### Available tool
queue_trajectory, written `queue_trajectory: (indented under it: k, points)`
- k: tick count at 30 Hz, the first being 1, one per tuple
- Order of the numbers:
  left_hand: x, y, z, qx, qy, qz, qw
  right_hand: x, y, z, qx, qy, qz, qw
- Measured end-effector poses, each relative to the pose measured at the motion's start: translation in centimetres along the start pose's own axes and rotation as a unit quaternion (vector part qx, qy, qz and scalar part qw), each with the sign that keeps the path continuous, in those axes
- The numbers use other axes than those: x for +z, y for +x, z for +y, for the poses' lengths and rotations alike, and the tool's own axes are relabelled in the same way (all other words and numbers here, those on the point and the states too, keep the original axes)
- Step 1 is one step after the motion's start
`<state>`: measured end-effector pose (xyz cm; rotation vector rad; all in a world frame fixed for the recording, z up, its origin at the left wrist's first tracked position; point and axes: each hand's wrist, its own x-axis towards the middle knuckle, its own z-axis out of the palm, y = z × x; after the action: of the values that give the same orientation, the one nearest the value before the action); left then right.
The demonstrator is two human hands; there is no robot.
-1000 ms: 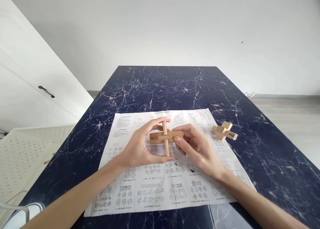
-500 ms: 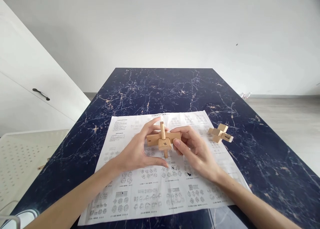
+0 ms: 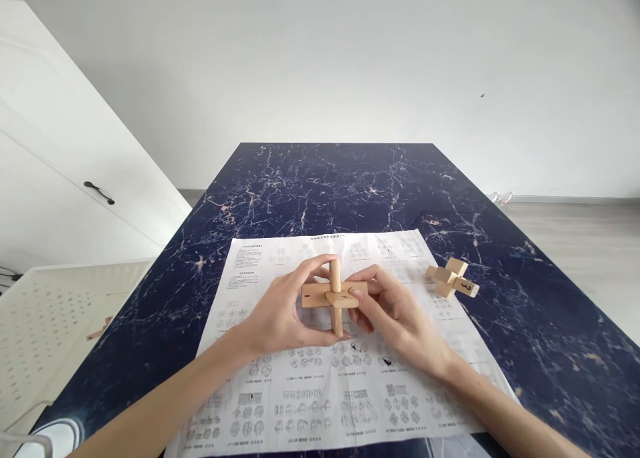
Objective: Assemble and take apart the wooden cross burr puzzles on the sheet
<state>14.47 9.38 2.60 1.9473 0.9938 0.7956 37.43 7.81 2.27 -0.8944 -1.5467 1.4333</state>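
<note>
Between my hands is a wooden interlocking puzzle (image 3: 317,295), held above a printed instruction sheet (image 3: 240,258). It is a cross of a flat horizontal bar with a dark mark, a numbered piece facing me, and a rounded upright stick. My left hand (image 3: 280,311) spans the stick, index finger at its top end and thumb at its bottom end. My right hand (image 3: 395,311) pinches the bar's right end, its thumb near the numbered piece. A second wooden cross puzzle (image 3: 453,278), marked 3, sits to the right, at the sheet's edge.
The dark blue marbled table (image 3: 330,185) extends behind the sheet. A cream perforated surface (image 3: 85,311) is on the left, with small wooden pieces (image 3: 100,329) on it. A white cabinet (image 3: 60,145) stands at the left, and a round white object (image 3: 57,438) is at the lower left.
The numbered piece tipped out toward me half a second ago and now lies flatter against the bar. My left thumb has returned to the stick's lower end. The camera view has shifted slightly.
</note>
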Motion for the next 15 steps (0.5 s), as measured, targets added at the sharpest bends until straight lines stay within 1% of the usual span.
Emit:
queue_trajectory:
  k: [5,10,12,15]
  points:
    - [-0.10,0.23,0.26,0.002,-0.024,0.014,1.000,0.32,0.16,-0.34,0.000,0.016,0.017,1.000]
    - [-0.20,0.31,-0.03,0.004,-0.034,0.006,0.999,0.57,0.17,-0.14,0.028,0.028,0.024,0.999]
    - [-0.16,0.32,-0.23,0.008,-0.038,0.007,0.999,0.57,0.24,-0.13,0.041,0.044,0.019,0.998]
    - [-0.07,0.37,-0.37,0.031,-0.052,0.017,0.998,0.48,0.37,-0.29,0.062,0.084,-0.009,0.994]
